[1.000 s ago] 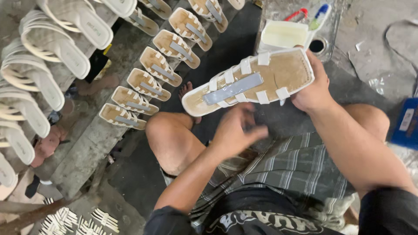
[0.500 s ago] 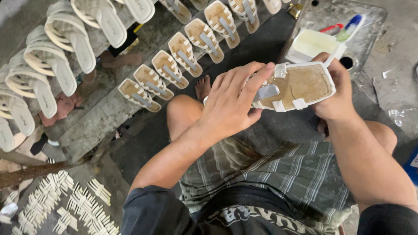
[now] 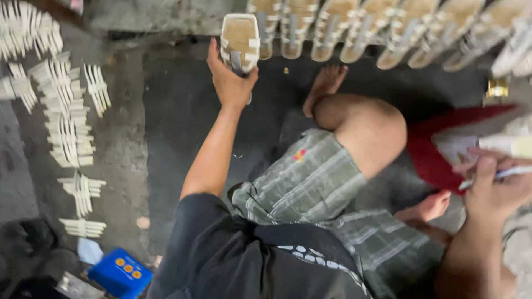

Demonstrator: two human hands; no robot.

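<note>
Our left hand point(image 3: 231, 83) grips the sandal point(image 3: 240, 41), fingers wrapped round its heel; we set it square beside the row point(image 3: 354, 30). Our right hand point(image 3: 496, 185) pinches a brush point(image 3: 501, 174)

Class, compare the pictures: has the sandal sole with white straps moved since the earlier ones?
Yes. The left hand now holds the sandal sole out at the end of the leaning sandal row, away from the right hand.
</note>
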